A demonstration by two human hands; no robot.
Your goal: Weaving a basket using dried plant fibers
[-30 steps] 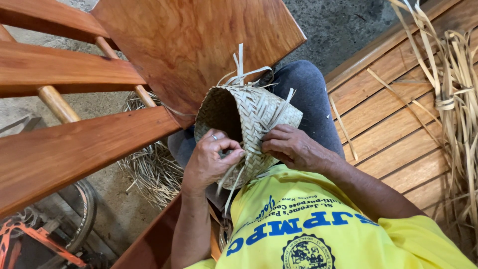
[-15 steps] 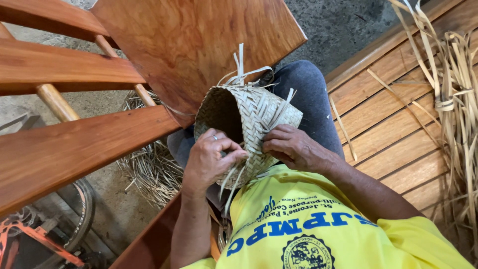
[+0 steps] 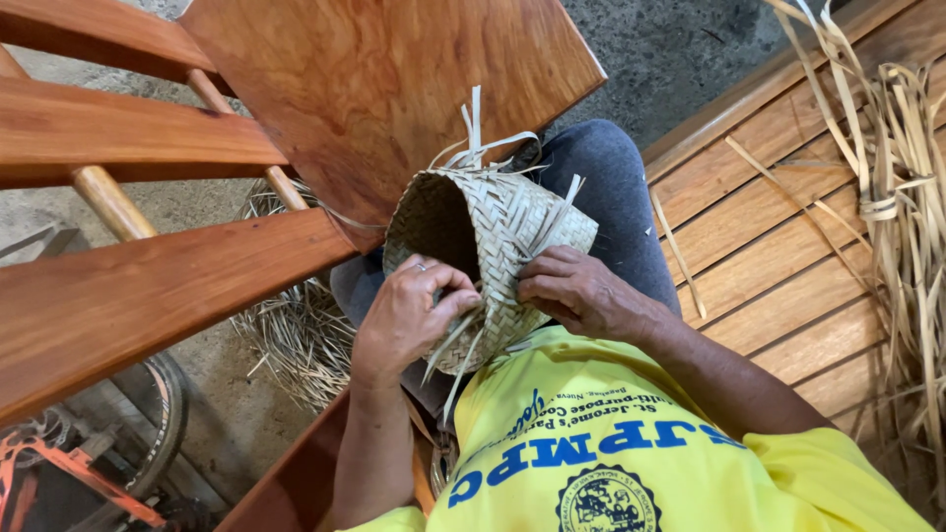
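Woven basket [image 3: 493,236], two hands' grip

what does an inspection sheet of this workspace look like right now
surface: slatted wood bench, person seated on it
job's things: half-woven basket on the lap, loose strips sticking up
clutter: dry straw pile on the floor; long strips on the bench
grippers: left hand pinches strip ends at the rim; right hand grips the basket side
cables: nothing seen
surroundings: wooden chair, wheel, concrete floor
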